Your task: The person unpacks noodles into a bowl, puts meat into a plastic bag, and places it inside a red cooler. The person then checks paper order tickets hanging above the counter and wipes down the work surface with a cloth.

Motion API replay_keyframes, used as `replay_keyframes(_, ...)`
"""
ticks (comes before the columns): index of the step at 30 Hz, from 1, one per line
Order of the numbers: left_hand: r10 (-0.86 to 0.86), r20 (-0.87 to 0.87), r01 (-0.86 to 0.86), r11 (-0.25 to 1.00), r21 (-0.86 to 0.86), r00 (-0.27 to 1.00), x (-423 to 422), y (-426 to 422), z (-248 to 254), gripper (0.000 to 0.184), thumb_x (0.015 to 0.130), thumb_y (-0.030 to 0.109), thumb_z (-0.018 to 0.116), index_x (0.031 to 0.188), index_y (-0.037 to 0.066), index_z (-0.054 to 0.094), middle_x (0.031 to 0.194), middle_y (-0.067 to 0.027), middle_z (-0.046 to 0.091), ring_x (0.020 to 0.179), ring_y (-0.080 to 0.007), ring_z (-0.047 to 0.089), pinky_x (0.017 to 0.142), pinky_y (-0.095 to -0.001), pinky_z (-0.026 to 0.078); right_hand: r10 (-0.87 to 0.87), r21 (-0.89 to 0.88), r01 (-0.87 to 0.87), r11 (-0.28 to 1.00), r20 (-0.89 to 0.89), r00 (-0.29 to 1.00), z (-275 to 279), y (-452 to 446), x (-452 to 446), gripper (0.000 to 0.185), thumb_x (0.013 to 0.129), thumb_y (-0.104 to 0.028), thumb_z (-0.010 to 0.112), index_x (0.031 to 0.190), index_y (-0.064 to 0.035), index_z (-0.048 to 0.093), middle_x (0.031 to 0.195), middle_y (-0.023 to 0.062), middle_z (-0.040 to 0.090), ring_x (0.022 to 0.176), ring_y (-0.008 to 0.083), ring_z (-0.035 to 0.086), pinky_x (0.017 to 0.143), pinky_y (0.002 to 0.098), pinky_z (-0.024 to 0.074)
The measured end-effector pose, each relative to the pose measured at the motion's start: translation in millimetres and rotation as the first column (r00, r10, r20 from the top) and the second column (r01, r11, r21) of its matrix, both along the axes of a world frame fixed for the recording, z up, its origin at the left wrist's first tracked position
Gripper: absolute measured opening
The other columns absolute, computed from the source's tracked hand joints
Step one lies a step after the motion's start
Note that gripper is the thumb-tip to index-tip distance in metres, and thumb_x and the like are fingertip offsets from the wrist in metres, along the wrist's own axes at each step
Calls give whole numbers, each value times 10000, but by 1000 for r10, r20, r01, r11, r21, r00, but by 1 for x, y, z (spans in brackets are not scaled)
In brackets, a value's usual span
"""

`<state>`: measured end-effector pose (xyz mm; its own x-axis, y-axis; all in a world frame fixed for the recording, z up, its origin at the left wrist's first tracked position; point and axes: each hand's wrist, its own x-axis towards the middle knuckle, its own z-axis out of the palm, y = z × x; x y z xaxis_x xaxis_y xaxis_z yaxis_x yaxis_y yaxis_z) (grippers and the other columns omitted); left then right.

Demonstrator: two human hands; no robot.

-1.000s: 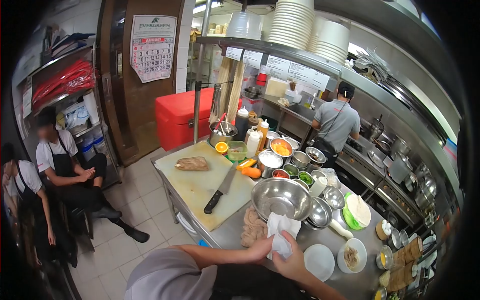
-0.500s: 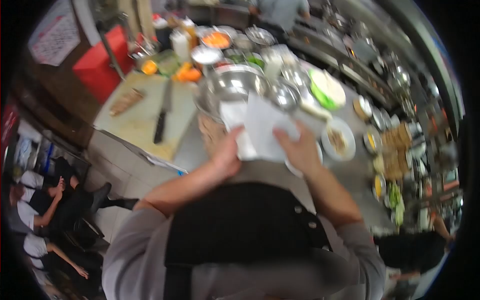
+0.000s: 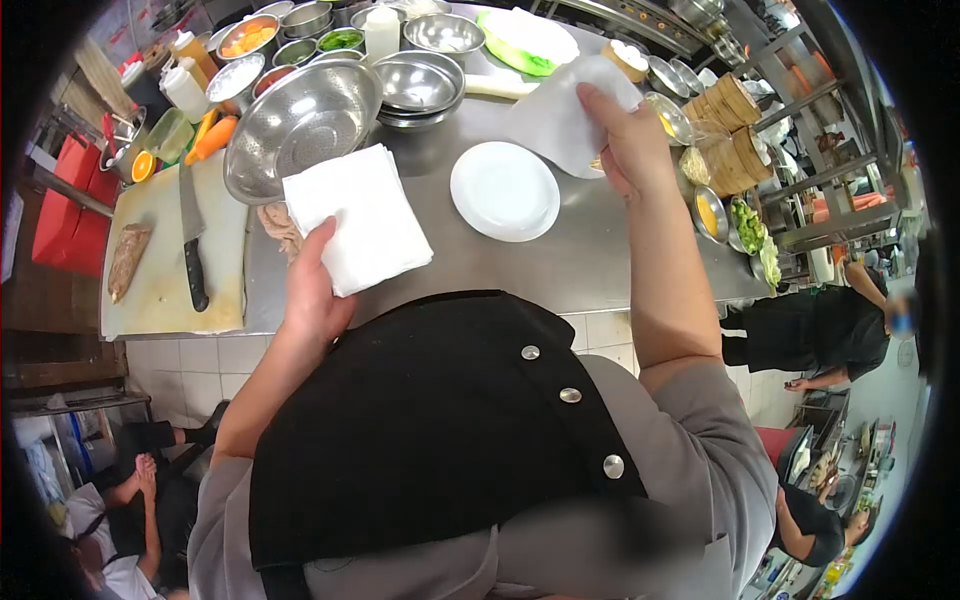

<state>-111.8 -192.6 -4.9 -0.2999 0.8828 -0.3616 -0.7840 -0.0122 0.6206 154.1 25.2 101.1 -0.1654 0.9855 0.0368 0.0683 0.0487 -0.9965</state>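
My left hand grips a stack of white square paper sheets, thumb on top and fingers hidden underneath. It is held in front of a large steel bowl, over the table's near side. Out to the right, my right hand pinches one thin, translucent paper sheet. That sheet hangs above the table and covers most of something pale behind it. Between the two hands a white plate lies on the steel table. A crumpled brownish cloth shows beside the large bowl.
On the left, a cutting board carries a knife and a browned piece of food. Steel bowls, bottles and a cabbage stand at the back. Bamboo steamers line the right. Other people stand or sit nearby.
My hands have moved apart. The right one has carried the single sheet away from the stack to the right, and the plate shows in full. The view has shifted.
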Motion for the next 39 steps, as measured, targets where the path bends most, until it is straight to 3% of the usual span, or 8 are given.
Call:
replay_keyframes(3, -37, 1, 37, 999, 34, 999, -2, -2, -9, 518, 1030, 252, 547, 1466, 7, 411, 1408, -141, 564, 1304, -302, 561, 1129, -470, 432, -6, -51, 24, 998, 343, 939, -51, 28, 10, 500, 895, -257, 764, 1211, 103, 619, 967, 137, 730, 823, 180, 696, 679, 342, 567)
replay_keyframes(4, -36, -1, 36, 999, 20, 999, 0, -2, -8, 520, 1031, 253, 544, 1468, 6, 409, 1408, -143, 562, 1303, -302, 561, 1127, -469, 430, -87, 133, -4, 991, 671, 736, -70, 26, 4, 543, 886, -299, 769, 1262, 65, 622, 982, 147, 731, 816, 192, 692, 705, 347, 566)
replay_keyframes(8, -52, -30, 51, 998, -30, 998, 1, -4, -7, 534, 1030, 258, 547, 1475, 2, 400, 1402, -144, 563, 1291, -301, 564, 1113, -461, 432, 255, -66, -261, 963, 534, 806, -85, 0, -24, 712, 839, -285, 795, 1390, 85, 538, 1165, 214, 697, 970, 248, 700, 851, 374, 565)
replay_keyframes(14, -46, -87, 41, 997, -66, 995, -2, -9, -3, 554, 1002, 247, 575, 1468, -1, 408, 1392, -145, 561, 1278, -293, 569, 1098, -457, 443, 124, -112, -87, 990, 378, 917, -126, 45, -7, 730, 820, -289, 801, 1383, 92, 537, 1181, 258, 686, 1091, 295, 677, 908, 374, 546)
replay_keyframes(20, -76, -87, 70, 995, -65, 993, -7, -14, -15, 593, 981, 252, 596, 1470, -12, 392, 1381, -156, 558, 1265, -305, 569, 1094, -456, 434, 4, 81, -121, 989, 817, 576, -173, 58, 16, 601, 826, -267, 757, 1314, 46, 599, 1235, 269, 670, 1184, 377, 640, 1002, 434, 508)
replay_keyframes(29, -77, -65, 72, 994, -85, 995, -5, -8, -17, 571, 980, 252, 597, 1452, -15, 419, 1381, -153, 569, 1263, -301, 572, 1091, -450, 436, 35, 44, -152, 987, 875, 482, -172, 47, 14, 534, 873, -334, 713, 1302, -29, 626, 1286, 186, 668, 1202, 343, 633, 1017, 437, 500)
replay_keyframes(35, -72, -58, 67, 994, -90, 996, -6, -7, -17, 547, 990, 256, 582, 1443, -12, 435, 1367, -150, 581, 1254, -299, 581, 1086, -457, 445, -244, 332, -211, 919, 902, 355, -159, 20, 18, 598, 853, -302, 746, 1371, -50, 587, 1260, 181, 664, 1225, 370, 594, 1002, 467, 498)
replay_keyframes(39, -65, -42, 61, 994, -95, 997, -7, -7, -19, 541, 998, 236, 570, 1454, -14, 421, 1393, -157, 563, 1276, -314, 567, 1103, -485, 436, -183, 440, -457, 773, 845, 503, -141, -1, 20, 421, 828, -270, 752, 1200, -84, 685, 1152, 130, 658, 1113, 362, 607, 930, 480, 510)
